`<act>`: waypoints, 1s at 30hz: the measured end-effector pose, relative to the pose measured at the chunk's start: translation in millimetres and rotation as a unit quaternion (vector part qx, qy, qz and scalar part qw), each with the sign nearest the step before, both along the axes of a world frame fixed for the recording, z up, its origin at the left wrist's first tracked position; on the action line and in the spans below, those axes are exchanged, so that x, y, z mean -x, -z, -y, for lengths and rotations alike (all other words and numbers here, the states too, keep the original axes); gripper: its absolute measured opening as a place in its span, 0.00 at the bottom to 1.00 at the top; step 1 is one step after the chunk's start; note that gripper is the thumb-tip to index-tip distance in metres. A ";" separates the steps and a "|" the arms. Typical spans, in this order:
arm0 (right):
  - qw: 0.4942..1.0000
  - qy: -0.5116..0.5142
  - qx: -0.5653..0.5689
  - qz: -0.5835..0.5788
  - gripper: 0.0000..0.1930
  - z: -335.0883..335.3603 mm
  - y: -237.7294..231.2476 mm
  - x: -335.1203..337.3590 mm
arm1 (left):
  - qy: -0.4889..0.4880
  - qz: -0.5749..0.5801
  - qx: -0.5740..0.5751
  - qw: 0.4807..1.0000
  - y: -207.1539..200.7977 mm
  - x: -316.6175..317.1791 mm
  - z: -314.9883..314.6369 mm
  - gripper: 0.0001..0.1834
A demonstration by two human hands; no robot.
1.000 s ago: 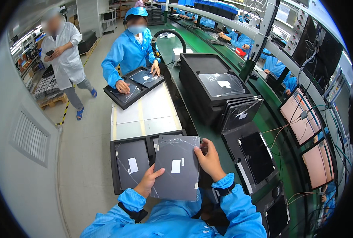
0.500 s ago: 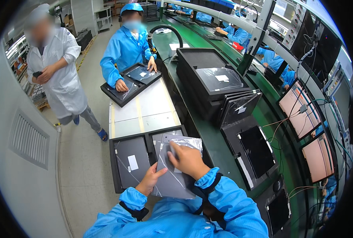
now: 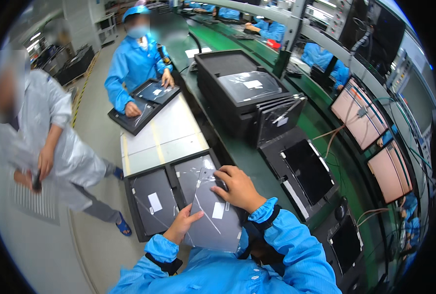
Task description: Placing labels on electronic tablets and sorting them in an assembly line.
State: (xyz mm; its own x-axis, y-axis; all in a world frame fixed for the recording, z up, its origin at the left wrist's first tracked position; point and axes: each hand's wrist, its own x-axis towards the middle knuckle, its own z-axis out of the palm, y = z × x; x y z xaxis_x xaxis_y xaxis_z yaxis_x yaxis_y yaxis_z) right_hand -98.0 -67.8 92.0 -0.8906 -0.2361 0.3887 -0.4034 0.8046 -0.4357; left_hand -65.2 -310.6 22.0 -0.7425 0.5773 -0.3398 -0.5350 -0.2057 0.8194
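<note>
A flat grey tablet (image 3: 210, 230) in clear film, with a white label on it, is held tilted before my body, over the near part of a black foam tray (image 3: 130, 210). My left hand (image 3: 182, 224) grips its left edge, thumb on top and fingers underneath. My right hand (image 3: 240, 190) has curled fingers at the tablet's upper right edge, touching the film there. In the tray's left compartment lies another grey tablet (image 3: 149, 188) with a white label. The right compartment holds one more film-wrapped piece (image 3: 191, 166), partly covered by the held tablet.
Beyond the tray, a white tabletop (image 3: 156, 130) carries a second black tray, handled by a co-worker in blue (image 3: 134, 63). To the right, a green bench (image 3: 232, 152) bears stacked black trays (image 3: 227, 63) and dark-screened devices (image 3: 306, 171). A person in white (image 3: 51, 122) stands at left.
The held tablet's film lies flatter, and its label now shows. My right hand has shifted slightly up, its fingers more curled. The person in white has come closer, and the view has turned.
</note>
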 end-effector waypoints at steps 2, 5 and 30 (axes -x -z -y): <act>1.000 0.008 -0.006 0.012 0.27 -15.1 -0.4 -7.1 | -0.016 -0.006 -0.002 1.000 -0.5 -1.9 -5.0 0.28; 0.998 0.061 -0.013 -0.029 0.34 -45.5 -6.6 -20.3 | -0.035 0.002 0.001 0.999 -6.2 -2.6 -12.8 0.27; 0.983 0.048 -0.076 0.158 0.14 -247.9 -205.6 26.6 | -0.135 -0.456 0.232 0.849 59.8 11.4 -109.1 0.19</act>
